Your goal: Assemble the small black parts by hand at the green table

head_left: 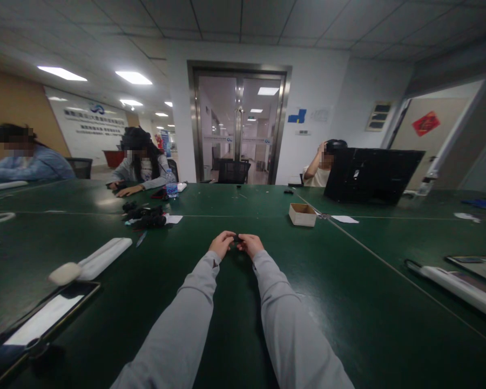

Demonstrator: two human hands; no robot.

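Note:
Both arms, in grey sleeves, reach forward over the dark green table [235, 302]. My left hand [222, 244] and my right hand [251, 245] meet a little above it, fingers closed from either side on a small black object [237, 238]. Fingertips cover most of that object, and it is too small to tell its kind. Ahead and to the right of my hands stands an open cardboard box [302, 218]; its inside is mostly hidden.
At left lie a phone [44, 319], a rounded white item [65, 274] and a long white case [105, 258]. Farther on are black gear [146, 217] and a water bottle [171, 186]. A black monitor [372, 175] stands right. Several people sit across the table.

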